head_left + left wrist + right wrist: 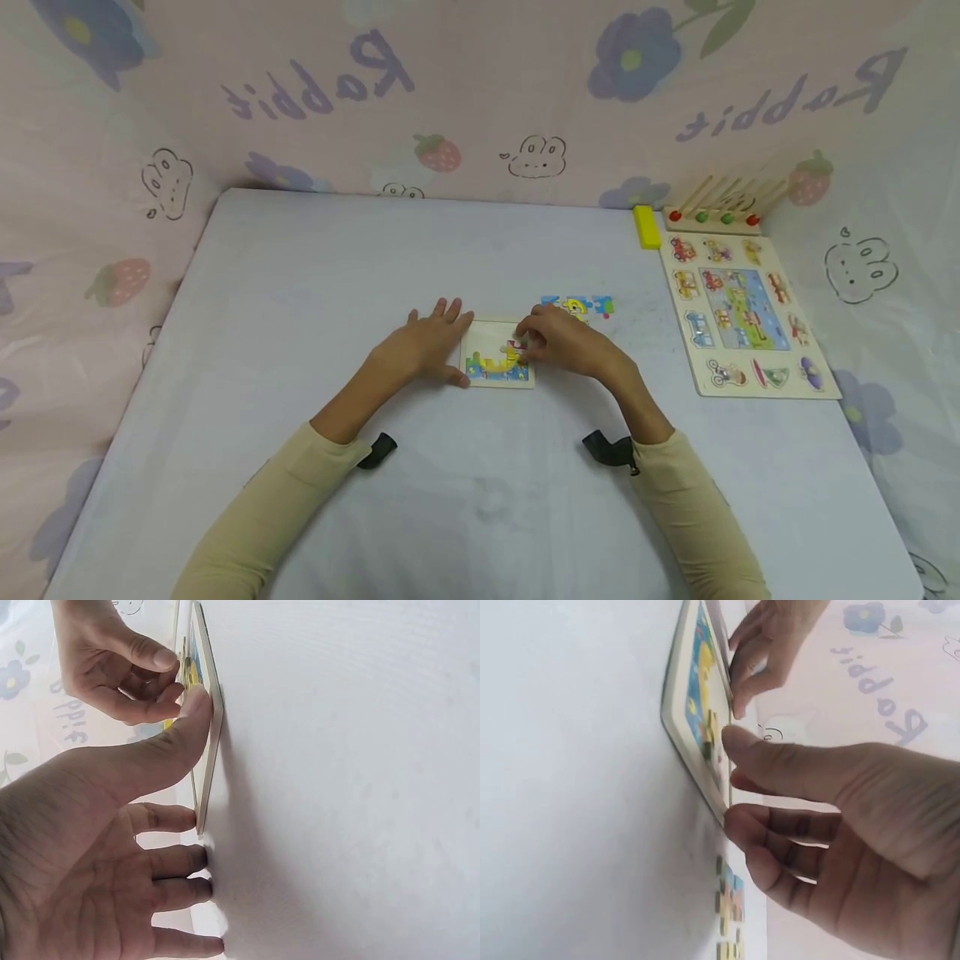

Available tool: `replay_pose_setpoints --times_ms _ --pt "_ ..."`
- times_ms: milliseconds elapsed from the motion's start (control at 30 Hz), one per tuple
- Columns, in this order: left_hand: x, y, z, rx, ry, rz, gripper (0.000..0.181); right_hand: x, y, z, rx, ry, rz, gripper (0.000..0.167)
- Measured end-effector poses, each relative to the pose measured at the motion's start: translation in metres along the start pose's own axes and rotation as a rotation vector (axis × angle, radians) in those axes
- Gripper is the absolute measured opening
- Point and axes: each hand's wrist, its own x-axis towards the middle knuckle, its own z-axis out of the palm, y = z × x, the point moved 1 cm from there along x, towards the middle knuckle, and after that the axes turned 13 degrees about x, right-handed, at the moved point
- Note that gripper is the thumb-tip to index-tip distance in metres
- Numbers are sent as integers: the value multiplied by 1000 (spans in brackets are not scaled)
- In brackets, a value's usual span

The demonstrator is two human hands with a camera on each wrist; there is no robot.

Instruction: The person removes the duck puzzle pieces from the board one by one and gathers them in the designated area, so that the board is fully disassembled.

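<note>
A small wooden jigsaw board (487, 329) with a pale raised rim lies flat on the table. Blue and yellow pieces (480, 367) fill its near part, and the far part shows bare wood. My left hand (423, 343) spreads along the left side, thumb on the near left corner and fingers straight at the edge. Over the right side, my right hand (566, 340) curls its fingers and pinches a puzzle piece (711, 729) low above the board. Its fingertips partly cover that piece. Loose puzzle pieces (576, 305) lie just beyond the right hand, partly hidden by it.
A larger wooden picture puzzle (693, 367) lies at the right of the table. Behind it stands a wooden rack (712, 223) with sticks and red and green beads. A yellow block (647, 227) sits beside the rack. Printed curtains surround the back and sides.
</note>
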Motion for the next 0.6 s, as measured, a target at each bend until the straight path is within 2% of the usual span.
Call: replay_pose_setpoints --times_ms 333,600 --pt "-2 -2 -1 -10 -1 2 109 6 -7 5 -64 -29 52 24" --pt "-2 -1 -2 -27 -8 -3 110 8 -7 5 -48 -26 13 25"
